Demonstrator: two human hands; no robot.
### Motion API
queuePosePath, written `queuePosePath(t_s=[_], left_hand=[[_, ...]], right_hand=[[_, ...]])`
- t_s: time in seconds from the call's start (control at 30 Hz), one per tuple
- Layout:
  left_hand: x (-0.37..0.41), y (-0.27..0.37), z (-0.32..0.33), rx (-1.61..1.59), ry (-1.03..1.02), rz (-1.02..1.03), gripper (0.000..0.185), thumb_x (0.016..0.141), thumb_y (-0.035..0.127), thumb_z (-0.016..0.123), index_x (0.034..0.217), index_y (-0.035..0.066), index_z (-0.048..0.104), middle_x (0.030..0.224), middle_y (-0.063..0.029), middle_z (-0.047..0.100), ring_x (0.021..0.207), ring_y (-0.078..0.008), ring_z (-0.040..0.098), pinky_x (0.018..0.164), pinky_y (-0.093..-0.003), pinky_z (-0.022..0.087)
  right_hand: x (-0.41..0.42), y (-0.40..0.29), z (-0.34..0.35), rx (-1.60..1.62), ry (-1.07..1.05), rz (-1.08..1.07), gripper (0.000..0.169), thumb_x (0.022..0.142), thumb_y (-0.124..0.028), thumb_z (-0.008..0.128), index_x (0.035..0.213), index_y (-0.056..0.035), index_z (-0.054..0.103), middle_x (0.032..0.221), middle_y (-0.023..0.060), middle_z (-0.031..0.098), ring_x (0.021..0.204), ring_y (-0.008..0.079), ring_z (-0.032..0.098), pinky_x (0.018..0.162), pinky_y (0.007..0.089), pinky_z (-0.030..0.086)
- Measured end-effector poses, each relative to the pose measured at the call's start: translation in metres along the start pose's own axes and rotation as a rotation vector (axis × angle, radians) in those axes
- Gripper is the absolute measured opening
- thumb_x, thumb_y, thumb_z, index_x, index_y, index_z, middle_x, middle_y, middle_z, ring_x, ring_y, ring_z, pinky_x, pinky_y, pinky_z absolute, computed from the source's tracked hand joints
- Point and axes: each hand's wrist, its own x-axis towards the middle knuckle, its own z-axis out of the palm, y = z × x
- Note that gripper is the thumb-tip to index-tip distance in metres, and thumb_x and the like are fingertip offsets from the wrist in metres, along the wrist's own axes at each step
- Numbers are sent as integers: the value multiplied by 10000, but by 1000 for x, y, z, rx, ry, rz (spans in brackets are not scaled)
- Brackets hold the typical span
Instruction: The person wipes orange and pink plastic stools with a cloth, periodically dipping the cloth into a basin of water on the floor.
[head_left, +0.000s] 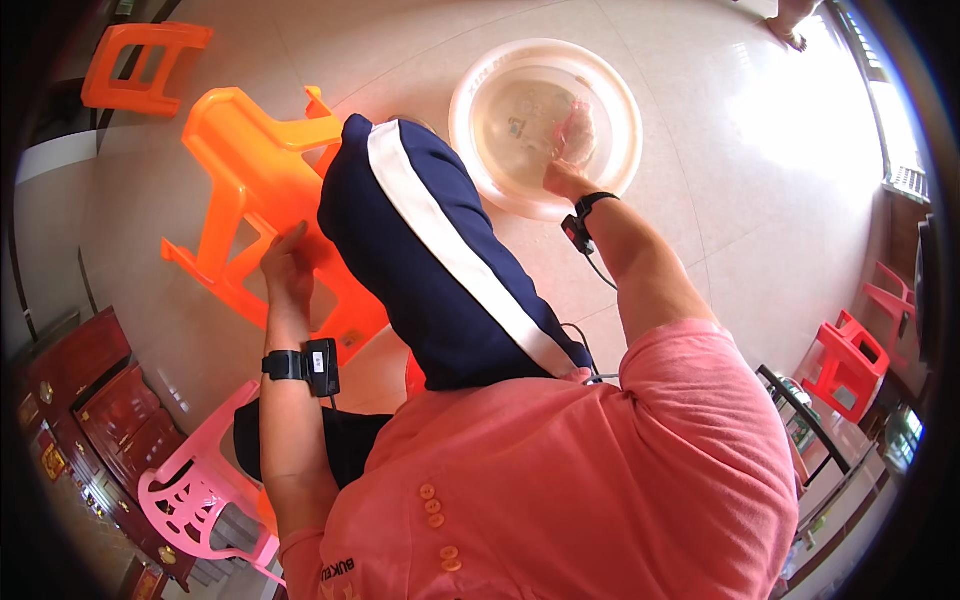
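A large, pale translucent plastic basin (484, 180) of water stands on the floor ahead of me. Inside it, my right hand (568, 178) grips a wet pinkish-white cloth (579, 135) near the basin's right side. On the left, an orange plastic stool (255, 165) lies tipped over beside my leg, its legs pointing leftward. My left hand (289, 262) holds the stool around its side, the thumb visible and some fingers hidden. Both wrists wear black straps with small devices.
Another orange stool (146, 71) stands at the upper left. A pink plastic chair (202, 487) and a dark red wooden cabinet (112, 420) are at lower left. Red stools (847, 367) stand at the right. Another person's foot (786, 34) shows at upper right.
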Motion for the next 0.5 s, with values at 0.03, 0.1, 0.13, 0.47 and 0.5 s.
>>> queuePosePath(t_s=[0.03, 0.1, 0.13, 0.47, 0.5], left_hand=[[3, -3, -1, 8, -10, -1, 160, 858, 38, 650, 1007, -4, 612, 953, -70, 644, 871, -191, 635, 753, -324, 512], [3, -4, 2, 43, -14, -1, 145, 871, 64, 637, 1000, 2, 617, 950, -68, 647, 862, -189, 637, 746, -329, 512], [-3, -3, 8, 67, -5, 0, 141, 880, 81, 627, 998, 4, 619, 949, -67, 648, 858, -189, 638, 743, -331, 512], [-12, -11, 45, 216, -56, 115, 178, 921, 149, 557, 998, 5, 630, 979, -37, 632, 859, -111, 593, 716, -304, 478], [-9, -10, 44, 240, -74, 111, 186, 927, 149, 546, 1007, 3, 631, 978, -31, 629, 858, -107, 587, 724, -298, 472]], right_hand=[[1, 3, -1, -26, -92, -19, 245, 798, -148, 561, 990, -104, 707, 969, 167, 668, 954, 345, 636, 884, 412, 490], [-5, -5, -9, 47, -58, -62, 209, 778, -133, 587, 943, -75, 701, 893, 155, 675, 846, 331, 656, 818, 406, 511], [-21, -21, -27, 143, 65, -89, 186, 761, -114, 607, 913, -56, 696, 847, 144, 675, 774, 314, 661, 768, 398, 524], [16, 52, -50, 518, 17, -1, 201, 775, -27, 628, 974, -9, 655, 836, 116, 680, 695, 219, 677, 613, 318, 542], [35, 69, -35, 183, 34, 29, 213, 791, -43, 632, 1000, -7, 656, 865, 132, 691, 690, 221, 680, 610, 326, 543]])
